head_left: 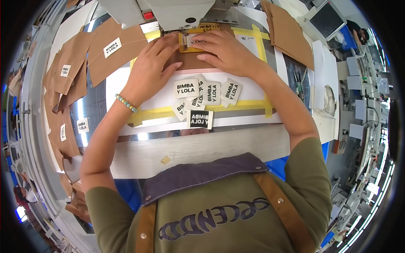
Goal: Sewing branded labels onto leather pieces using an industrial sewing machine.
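Note:
Both my hands lie on a brown panel (190, 63) under the head of a sewing machine (168, 10). My left hand (157, 63) presses flat on its left part, fingers stretched forward and thumb apart. My right hand (223, 52) rests with fingers spread over the right side of a yellow template frame (190, 49), partly covering a white label (195, 41) in its window. Neither hand grips anything. Nearer to me, several loose white labels with dark lettering (185, 89) overlap on the white sheet (156, 90). A black label (199, 119) lies in front of them.
Brown pieces with sewn-on labels (101, 63) hang connected by thread at the left. A stack of plain brown panels (287, 31) lies at the far right, near a monitor (325, 21). Yellow tape (160, 110) borders the work area. Scissors-like tools (298, 82) lie right.

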Demonstrator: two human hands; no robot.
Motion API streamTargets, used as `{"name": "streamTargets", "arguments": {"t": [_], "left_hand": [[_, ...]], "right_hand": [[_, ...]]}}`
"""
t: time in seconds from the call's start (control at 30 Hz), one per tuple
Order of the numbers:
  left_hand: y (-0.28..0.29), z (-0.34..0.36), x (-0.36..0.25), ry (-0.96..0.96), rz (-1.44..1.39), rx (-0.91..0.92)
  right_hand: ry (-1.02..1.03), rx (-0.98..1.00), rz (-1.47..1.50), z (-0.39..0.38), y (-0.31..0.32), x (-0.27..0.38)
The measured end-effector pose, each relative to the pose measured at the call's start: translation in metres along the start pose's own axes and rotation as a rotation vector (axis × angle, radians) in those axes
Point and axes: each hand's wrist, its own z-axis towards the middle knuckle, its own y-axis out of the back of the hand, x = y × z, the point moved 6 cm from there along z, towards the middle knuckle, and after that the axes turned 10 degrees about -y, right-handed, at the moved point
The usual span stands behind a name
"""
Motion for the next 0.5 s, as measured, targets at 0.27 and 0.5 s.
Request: {"name": "streamTargets", "arguments": {"t": [0.27, 0.5], "left_hand": [[0.094, 0.016, -0.113, -0.205, -0.314, -0.169], [0.144, -0.017, -0.176, -0.595, -0.790, -0.494]], "right_hand": [[-0.010, 0.043, 0.096, 0.005, 0.001, -0.006], [-0.059, 0.032, 0.124, 0.003, 0.003, -0.004]]}}
